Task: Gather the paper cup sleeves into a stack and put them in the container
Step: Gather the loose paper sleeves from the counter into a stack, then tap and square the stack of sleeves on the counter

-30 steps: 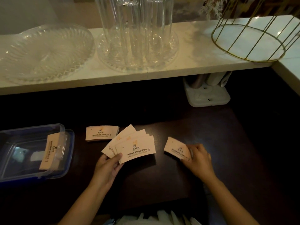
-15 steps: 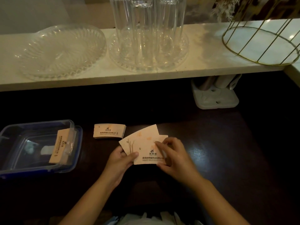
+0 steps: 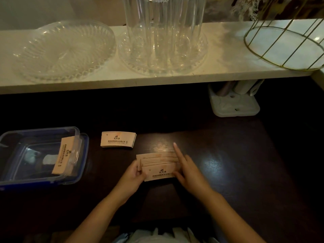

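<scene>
Several tan paper cup sleeves [image 3: 158,165] lie fanned in a rough pile on the dark table, pressed between both hands. My left hand [image 3: 135,174] grips the pile's left end. My right hand [image 3: 187,169] holds the right end, index finger stretched out along the edge. A second neat stack of sleeves [image 3: 118,139] lies on the table a little behind and to the left. A clear plastic container [image 3: 42,132] with a blue rim stands at the left; a bundle of sleeves [image 3: 64,158] leans inside it against its right wall.
A white shelf [image 3: 228,71] runs across the back, carrying a glass platter [image 3: 63,51], tall glasses on a glass dish [image 3: 163,50] and a gold wire basket [image 3: 284,48]. A grey holder [image 3: 233,104] sits under the shelf at right.
My right hand picked up a sleeve from the right and brought it to the fan in my left hand. Both hands now squeeze the fanned sleeves together low on the table.
</scene>
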Action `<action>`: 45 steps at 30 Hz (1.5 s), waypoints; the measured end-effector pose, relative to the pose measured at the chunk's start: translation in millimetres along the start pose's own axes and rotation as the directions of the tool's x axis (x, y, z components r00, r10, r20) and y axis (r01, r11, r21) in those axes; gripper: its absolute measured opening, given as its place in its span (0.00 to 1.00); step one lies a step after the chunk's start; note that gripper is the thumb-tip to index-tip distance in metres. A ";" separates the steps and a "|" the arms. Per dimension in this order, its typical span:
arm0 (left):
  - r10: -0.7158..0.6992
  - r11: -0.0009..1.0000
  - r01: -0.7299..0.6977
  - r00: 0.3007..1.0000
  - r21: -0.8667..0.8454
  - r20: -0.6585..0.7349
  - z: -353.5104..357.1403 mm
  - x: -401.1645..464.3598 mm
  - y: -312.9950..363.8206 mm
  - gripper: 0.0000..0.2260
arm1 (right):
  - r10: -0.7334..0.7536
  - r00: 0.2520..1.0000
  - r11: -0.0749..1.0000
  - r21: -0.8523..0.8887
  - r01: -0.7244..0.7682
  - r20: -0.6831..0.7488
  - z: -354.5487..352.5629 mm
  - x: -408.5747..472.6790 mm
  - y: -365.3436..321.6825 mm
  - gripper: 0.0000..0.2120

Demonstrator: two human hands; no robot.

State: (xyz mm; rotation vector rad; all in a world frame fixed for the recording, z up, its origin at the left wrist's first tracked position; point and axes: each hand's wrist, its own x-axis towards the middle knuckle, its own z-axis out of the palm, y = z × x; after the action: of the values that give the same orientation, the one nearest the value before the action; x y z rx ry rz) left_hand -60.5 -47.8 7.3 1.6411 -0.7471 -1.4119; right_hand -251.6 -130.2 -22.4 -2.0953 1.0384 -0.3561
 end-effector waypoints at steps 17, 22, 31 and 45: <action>0.098 0.995 -0.102 0.912 0.010 -0.398 30.0 33.0 -26.5 0.12 | 0.214 0.963 0.966 0.182 -0.184 -0.163 57.1 -1.7 -5.5 0.24; 0.130 0.989 -0.148 0.912 -0.017 -0.389 33.7 31.4 -29.0 0.13 | 0.204 0.966 0.977 0.088 -0.192 -0.156 58.3 -1.8 -5.4 0.26; 0.077 0.992 -0.101 0.962 -0.080 -0.260 23.3 21.8 -42.5 0.12 | 0.141 0.979 0.988 0.086 -0.129 -0.150 52.2 3.1 -0.7 0.22; 0.232 0.947 -0.128 0.907 0.296 -0.351 -25.4 9.3 -39.9 0.13 | 0.008 0.991 0.999 0.049 -0.001 -0.131 52.5 25.2 -0.8 0.17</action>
State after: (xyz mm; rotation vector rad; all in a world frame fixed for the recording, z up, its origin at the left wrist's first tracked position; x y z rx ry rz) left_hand -36.9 -31.3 -31.2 1.9237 -0.8593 -0.8464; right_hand -207.1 -122.7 -59.2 -2.0477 1.0993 -0.5183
